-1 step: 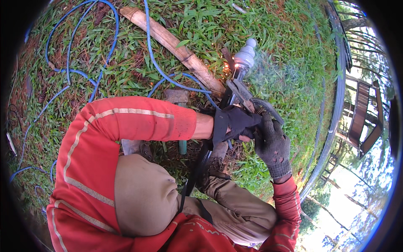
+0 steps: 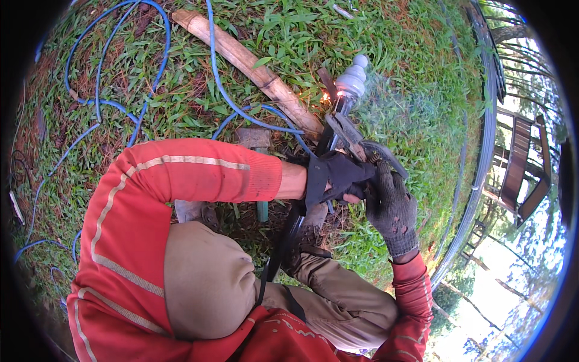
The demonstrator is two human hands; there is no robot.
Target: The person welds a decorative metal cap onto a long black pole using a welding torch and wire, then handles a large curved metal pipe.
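Looks like hot work in full swing, not at its end: bright orange sparks (image 2: 325,96) by the foot of the silver knob (image 2: 351,79), with thin smoke (image 2: 386,90) off to the right. Done, by the look of it: silver knob in place at the far end of the black pole (image 2: 292,227). Maybe left: more of that glowing join, with no way to tell how much. Runs on a slant, from between the legs (image 2: 347,280) and under the left hand (image 2: 339,176). Grips a black clamp (image 2: 348,134) with the right hand (image 2: 391,202), fingers bent round it. Just beside it, cannot tell what, if anything, inside the left fingers.

Down below, green grass (image 2: 283,30) with brown dry bits. Over to the left, loops of blue hose (image 2: 212,54); near the pole, a log (image 2: 241,57); partly under the red sleeve (image 2: 205,178), maybe a hammer (image 2: 253,138). Out of doors, with dark pipes (image 2: 486,120), trees (image 2: 512,33) and a brown wooden frame (image 2: 517,158) at the right.
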